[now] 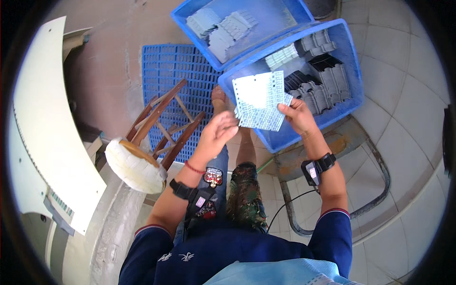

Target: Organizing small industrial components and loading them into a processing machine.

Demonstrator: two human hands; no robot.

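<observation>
My right hand [299, 117] pinches the right edge of a few thin, pale plates [259, 102], thumb on top. They are roughly square, with small dark holes and rows of fine slots along their edges, and lie fanned over each other. Beside their lower left corner is my left hand [219, 129], fingers loosely extended and apart; whether a fingertip touches the plates I cannot tell. Below and beyond the plates, a large blue crate [354, 57] holds stacks of grey ridged parts [332, 78], some black parts and a pale stack [281, 57].
Another blue crate [187, 21] with grey stacks adjoins at the back. A blue plastic grid [166, 61] lies on the floor at left, with a tipped wooden stool [135, 164] over it. Under the large crate stands a metal-framed seat [313, 154]. A pale curved panel [42, 118] stands far left.
</observation>
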